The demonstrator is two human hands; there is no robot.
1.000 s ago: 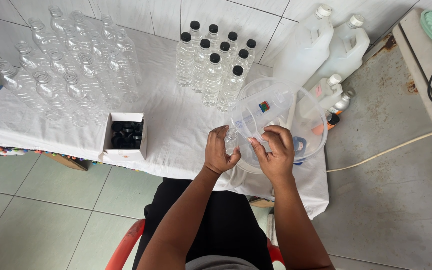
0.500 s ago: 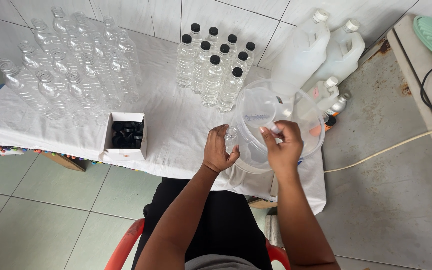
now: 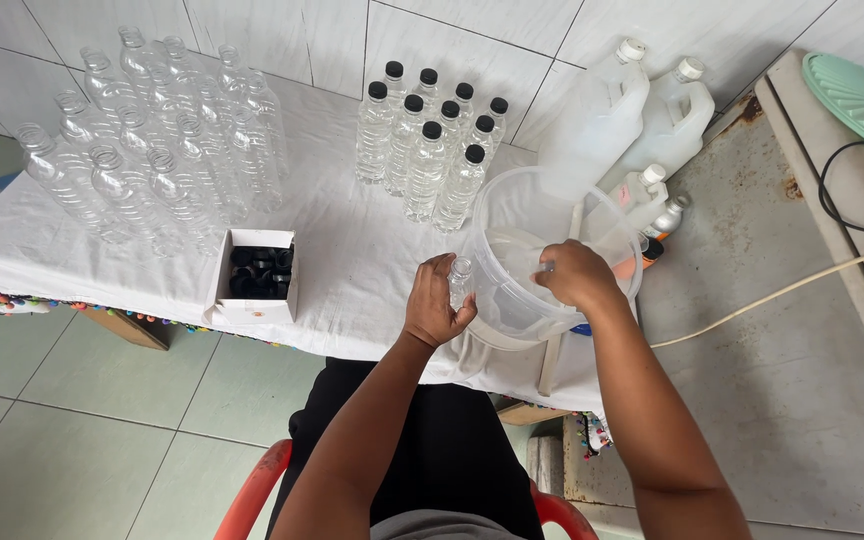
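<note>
- The table (image 3: 72, 250) under its white cloth carried everything; I place the rest from the bucket (image 3: 512, 300), which stood at its near right edge.
- Against a second earlier, the bucket had swung upright and nearer the person; before, it was tipped with its mouth toward the camera.
- Two white jugs (image 3: 642, 120) stood behind the bucket by the wall.
- Capped bottles (image 3: 432, 150) clustered behind and left of the bucket; open bottles (image 3: 152, 150) stood far left of it.
- A box (image 3: 257, 275) of black caps sat left of the bucket.
- My right hand (image 3: 577, 275) had moved from the rim to inside the bucket, fingers curled; I cannot tell what it gripped.
- My left hand (image 3: 434, 312) stayed wrapped around a small bottle (image 3: 460, 275) touching the bucket's left wall.
- I judged filling was about to begin.
</note>
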